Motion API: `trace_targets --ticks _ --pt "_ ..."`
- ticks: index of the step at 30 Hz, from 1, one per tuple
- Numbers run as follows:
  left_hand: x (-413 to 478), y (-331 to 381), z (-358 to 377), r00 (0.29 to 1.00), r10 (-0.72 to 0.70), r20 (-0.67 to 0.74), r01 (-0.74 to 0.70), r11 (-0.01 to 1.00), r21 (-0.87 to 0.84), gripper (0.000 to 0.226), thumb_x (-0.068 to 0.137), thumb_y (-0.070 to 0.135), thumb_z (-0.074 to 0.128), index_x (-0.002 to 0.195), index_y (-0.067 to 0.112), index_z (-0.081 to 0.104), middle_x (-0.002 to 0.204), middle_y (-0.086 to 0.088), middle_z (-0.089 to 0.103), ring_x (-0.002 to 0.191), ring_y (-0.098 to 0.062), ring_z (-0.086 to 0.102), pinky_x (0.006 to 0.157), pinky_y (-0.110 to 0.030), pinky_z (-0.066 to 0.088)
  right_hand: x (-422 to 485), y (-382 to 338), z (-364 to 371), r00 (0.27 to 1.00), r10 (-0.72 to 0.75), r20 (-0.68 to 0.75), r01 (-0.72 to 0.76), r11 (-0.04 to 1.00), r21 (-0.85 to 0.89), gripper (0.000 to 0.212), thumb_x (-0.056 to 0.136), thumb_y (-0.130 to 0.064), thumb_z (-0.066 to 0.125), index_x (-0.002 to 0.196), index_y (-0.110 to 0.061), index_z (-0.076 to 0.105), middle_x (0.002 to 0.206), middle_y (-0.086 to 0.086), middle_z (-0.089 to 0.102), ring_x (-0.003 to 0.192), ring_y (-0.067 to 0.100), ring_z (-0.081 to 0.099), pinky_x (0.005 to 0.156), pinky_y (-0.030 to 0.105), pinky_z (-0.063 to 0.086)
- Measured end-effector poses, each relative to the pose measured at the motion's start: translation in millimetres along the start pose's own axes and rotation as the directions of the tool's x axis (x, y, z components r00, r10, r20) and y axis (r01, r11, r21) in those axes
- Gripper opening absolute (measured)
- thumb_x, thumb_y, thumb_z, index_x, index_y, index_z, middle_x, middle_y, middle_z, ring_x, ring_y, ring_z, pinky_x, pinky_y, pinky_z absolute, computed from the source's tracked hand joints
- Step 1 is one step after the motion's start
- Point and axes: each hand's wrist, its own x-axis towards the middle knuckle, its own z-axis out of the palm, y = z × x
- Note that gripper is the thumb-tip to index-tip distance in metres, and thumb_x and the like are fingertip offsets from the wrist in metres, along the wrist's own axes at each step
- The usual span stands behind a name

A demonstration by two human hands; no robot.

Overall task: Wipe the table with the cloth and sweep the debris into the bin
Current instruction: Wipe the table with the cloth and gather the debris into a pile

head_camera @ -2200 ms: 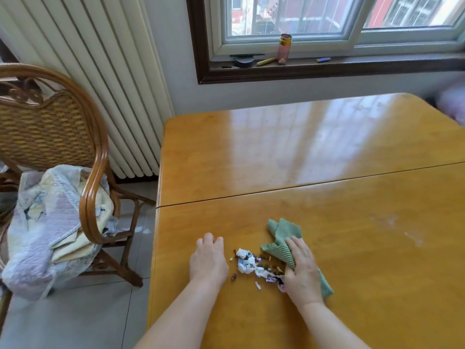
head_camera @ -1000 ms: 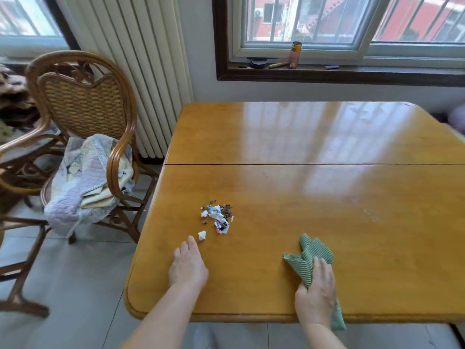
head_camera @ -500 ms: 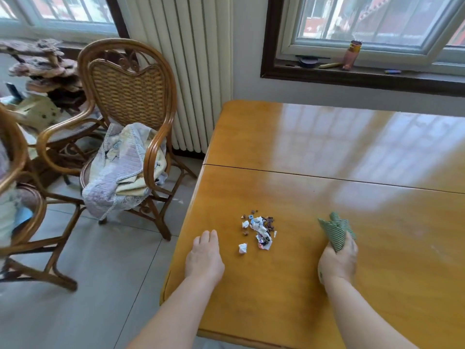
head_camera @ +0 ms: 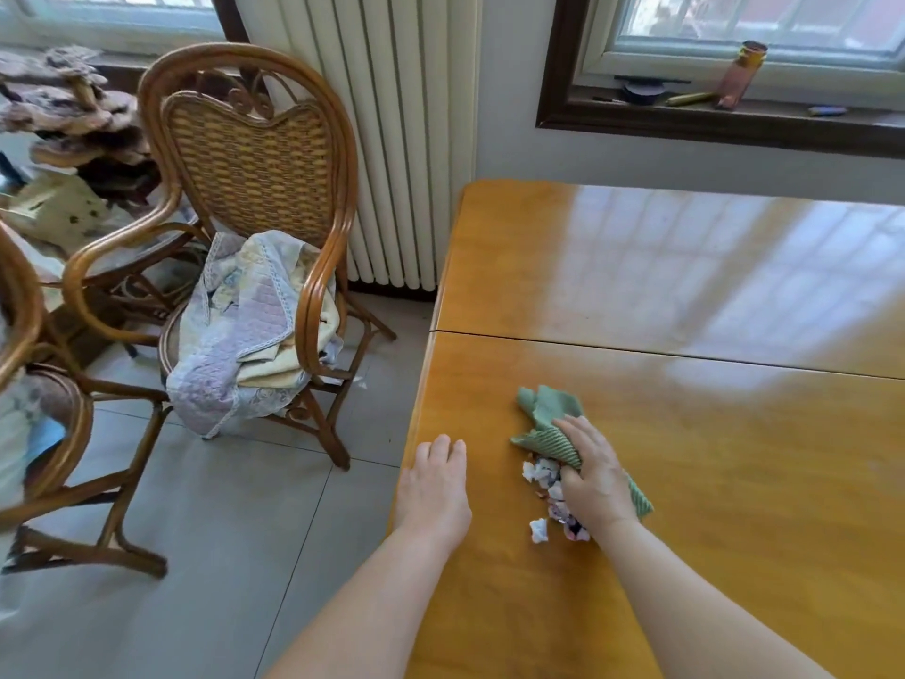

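Observation:
My right hand [head_camera: 590, 477] grips a bunched green cloth [head_camera: 548, 419] and holds it down on the glossy wooden table [head_camera: 734, 482], right against a small pile of white and dark paper scraps [head_camera: 546, 502]. The scraps lie just left of that hand, partly hidden under it. My left hand [head_camera: 433, 485] rests flat, fingers straight, on the table's left edge, a short way left of the scraps. No bin shows in the head view.
A rattan armchair [head_camera: 254, 188] with a quilted blanket [head_camera: 245, 330] on its seat stands on the tiled floor left of the table. A second chair [head_camera: 44, 433] sits at far left. A white radiator [head_camera: 396, 139] lines the wall. Small items lie on the windowsill [head_camera: 734, 120].
My right hand has slid the cloth left across the table until it meets the scraps. My left hand has stayed flat near the table's left edge. The view has swung left.

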Motion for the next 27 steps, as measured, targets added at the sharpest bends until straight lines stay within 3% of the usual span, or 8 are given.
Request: trace_targets --ticks 5,7,10,13,16,20,24,27 --pt "2.3 5.2 0.7 1.0 0.004 0.019 -0.005 0.999 0.05 0.063 0.09 0.006 0.047 0.146 0.017 0.021 0.153 -0.007 0.016 0.138 -0.026 0.019 0.112 -0.037 0.028 -31.7 -9.4 10.2 0.973 -0.151 0.175 0.147 0.989 0.034 0.067 0.072 0.01 0.043 0.127 -0.028 0.05 0.136 -0.015 0.038 0.133 0.001 0.022 0.116 0.029 0.016" --pt "0.6 7.2 0.3 1.0 0.013 0.022 -0.014 0.998 0.067 0.063 0.089 0.007 0.048 0.146 0.017 0.023 0.154 -0.008 0.016 0.137 -0.027 0.021 0.112 -0.037 0.028 -40.3 -12.9 6.7 0.97 -0.15 0.189 0.13 0.985 0.118 0.066 0.074 0.01 0.043 0.123 -0.033 0.051 0.132 -0.019 0.039 0.128 -0.003 0.026 0.112 0.024 0.021" --pt "-3.1 6.3 0.7 1.0 0.003 0.022 -0.005 0.999 0.053 0.062 0.089 0.004 0.046 0.146 0.017 0.023 0.154 -0.007 0.015 0.137 -0.027 0.021 0.112 -0.036 0.027 -34.3 -6.1 -14.3 0.998 -0.054 0.012 0.05 0.971 0.236 0.063 0.076 0.013 0.045 0.122 -0.03 0.053 0.134 -0.01 0.046 0.129 0.005 0.033 0.113 0.029 0.024" --pt "-14.4 8.3 3.1 0.999 -0.029 0.014 0.029 0.999 0.028 0.063 0.089 0.003 0.047 0.146 0.018 0.023 0.154 -0.006 0.015 0.138 -0.026 0.02 0.113 -0.036 0.026 -26.3 19.5 -35.8 0.982 0.099 -0.16 -0.076 0.987 0.145 0.056 0.079 0.01 0.048 0.126 -0.02 0.051 0.138 0.004 0.047 0.132 0.02 0.036 0.113 0.036 0.025" --pt "-27.0 10.8 7.2 0.998 -0.067 -0.002 0.067 0.998 0.006 0.063 0.089 0.003 0.048 0.146 0.018 0.023 0.154 -0.006 0.016 0.139 -0.025 0.019 0.113 -0.035 0.026 -34.2 28.3 -27.7 0.988 0.117 -0.101 -0.115 0.993 0.022 0.056 0.08 0.006 0.05 0.131 -0.017 0.046 0.143 0.004 0.04 0.137 0.021 0.027 0.115 0.037 0.02" --pt "-44.6 14.8 12.8 0.991 -0.132 -0.018 0.132 0.991 -0.013 0.063 0.089 0.0 0.044 0.146 0.017 0.023 0.154 -0.006 0.015 0.138 -0.025 0.02 0.112 -0.034 0.029 -53.4 14.0 2.9 1.0 -0.031 0.001 0.031 0.999 -0.024 0.06 0.078 0.006 0.049 0.133 -0.018 0.044 0.145 0.0 0.036 0.139 0.018 0.021 0.115 0.03 0.013" --pt "-66.1 28.2 18.8 0.977 -0.211 -0.016 0.21 0.977 -0.047 0.062 0.089 0.0 0.043 0.145 0.016 0.024 0.154 -0.005 0.015 0.138 -0.025 0.02 0.108 -0.033 0.033 -61.5 4.7 2.4 0.98 -0.126 0.155 0.11 0.988 0.106 0.062 0.078 0.006 0.046 0.132 -0.024 0.044 0.143 -0.006 0.038 0.136 0.013 0.027 0.113 0.026 0.02" --pt "-84.8 40.8 24.8 0.956 -0.292 -0.011 0.291 0.954 -0.072 0.06 0.091 0.001 0.043 0.146 0.016 0.024 0.155 -0.004 0.015 0.139 -0.025 0.019 0.109 -0.033 0.033 -50.7 10.9 -24.4 0.993 -0.107 0.052 0.095 0.977 0.19 0.057 0.08 0.006 0.047 0.13 -0.021 0.047 0.14 0.0 0.044 0.131 0.018 0.036 0.111 0.032 0.027"
